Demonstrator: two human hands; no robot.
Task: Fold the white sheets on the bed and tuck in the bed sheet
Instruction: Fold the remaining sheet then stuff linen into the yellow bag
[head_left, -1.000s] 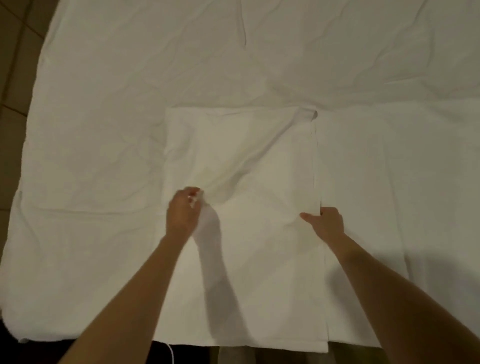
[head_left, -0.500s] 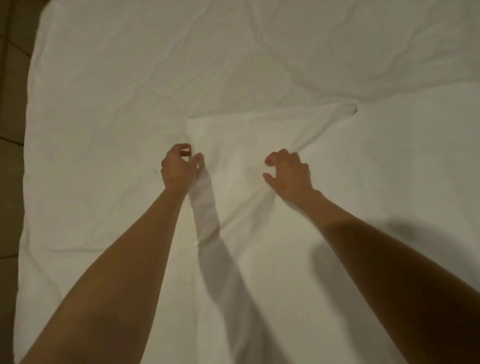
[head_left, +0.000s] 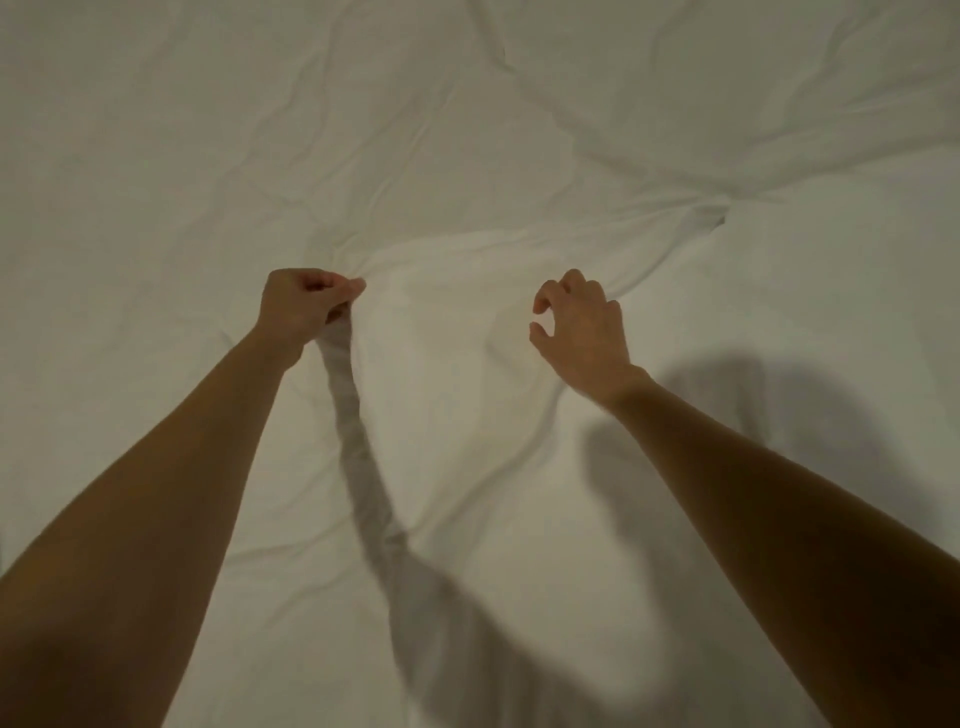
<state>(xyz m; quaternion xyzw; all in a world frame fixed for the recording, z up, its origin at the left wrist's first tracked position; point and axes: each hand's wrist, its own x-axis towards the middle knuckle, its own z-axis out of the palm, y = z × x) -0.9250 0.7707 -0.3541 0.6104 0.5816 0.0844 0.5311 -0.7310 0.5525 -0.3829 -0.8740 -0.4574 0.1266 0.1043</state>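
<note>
Left hand (head_left: 304, 304): centre left of the frame, curled into a fist, thumb and fingers pinching a bunched edge of the folded sheet (head_left: 457, 364). Cloth gathers into small creases right at the pinch. Forearm runs down to the lower left corner.

Right hand (head_left: 584, 327): centre right, fingers bent like a claw, tips resting on the sheet's far edge; thumb and forefinger apart with a gap between them. Whether any cloth is caught under the fingers cannot be told.

Folded sheet: white, middle of the frame, lying between and below both hands, rumpled, its upper edge running from the left pinch up to a puckered corner (head_left: 719, 218) at right of centre.

Bed sheet (head_left: 208, 130): white, wrinkled, fills the whole upper frame and both sides beneath the folded sheet.
</note>
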